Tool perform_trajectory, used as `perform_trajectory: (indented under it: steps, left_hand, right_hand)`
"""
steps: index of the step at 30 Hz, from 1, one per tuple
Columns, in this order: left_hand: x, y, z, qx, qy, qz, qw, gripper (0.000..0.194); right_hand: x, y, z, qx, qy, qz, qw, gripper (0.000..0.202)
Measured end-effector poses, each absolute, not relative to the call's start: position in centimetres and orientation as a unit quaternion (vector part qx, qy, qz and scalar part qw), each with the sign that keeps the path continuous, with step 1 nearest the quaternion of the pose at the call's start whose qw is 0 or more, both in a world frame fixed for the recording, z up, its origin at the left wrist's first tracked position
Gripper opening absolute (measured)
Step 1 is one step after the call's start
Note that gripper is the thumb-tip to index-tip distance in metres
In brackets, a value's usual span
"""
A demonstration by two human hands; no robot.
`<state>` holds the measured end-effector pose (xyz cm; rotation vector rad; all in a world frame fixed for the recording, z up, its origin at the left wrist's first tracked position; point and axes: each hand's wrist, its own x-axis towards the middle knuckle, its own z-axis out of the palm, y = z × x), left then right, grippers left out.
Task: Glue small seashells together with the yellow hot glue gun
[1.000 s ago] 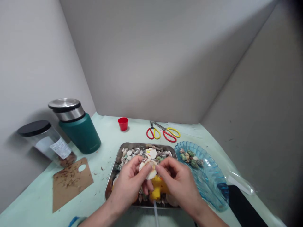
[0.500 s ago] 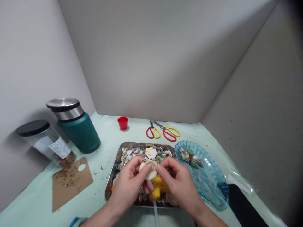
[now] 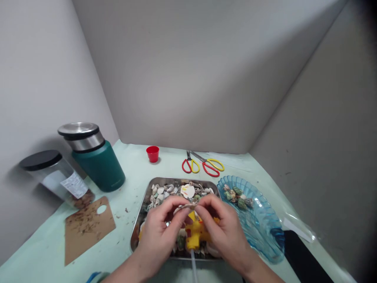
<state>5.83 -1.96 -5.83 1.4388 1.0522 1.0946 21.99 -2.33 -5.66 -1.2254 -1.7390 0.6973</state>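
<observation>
My left hand and my right hand meet above a metal tray of mixed seashells. Between them is a pale scallop shell, turned nearly edge-on, pinched by thumb and fingers on both sides. Its far side and most of my fingertips are hidden. Just below, in the tray, lies a yellow glue gun with a translucent stick running out toward me. Beyond the hands, another white scallop shell with yellowish marks rests on the pile.
Right of the tray sits a blue shell-shaped dish with several small shells. Two pairs of scissors and a red cup lie farther back. Leftward are a green bottle, a black-lidded jar and a brown board with debris.
The scallop shell has tipped from showing its broad face to nearly edge-on between my fingers. Both hands keep hold of it, and more of the yellow glue gun shows beneath.
</observation>
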Motion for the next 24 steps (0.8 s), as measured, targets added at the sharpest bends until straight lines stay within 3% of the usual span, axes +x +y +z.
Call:
perform_trajectory:
  steps: [6,14,24]
  left_hand:
    - [5.62,-1.91,-6.2,0.642,0.445,0.457,0.425,0.014]
    - [6.31,-1.78,-5.74,0.498,0.436,0.452,0.598,0.019]
    - [6.4,-1.81,-5.53,0.478,0.461,0.482,0.571,0.017]
  right_hand:
    - [21.91,-2.43,-5.75,-0.485,-0.713,0.263,0.433,0.015]
    - [21.75,-2.58,-5.86,-0.513,-0.699,0.275,0.417,0.019]
    - [21.65,-2.7,-5.67,-0.511,-0.694,0.298,0.41,0.022]
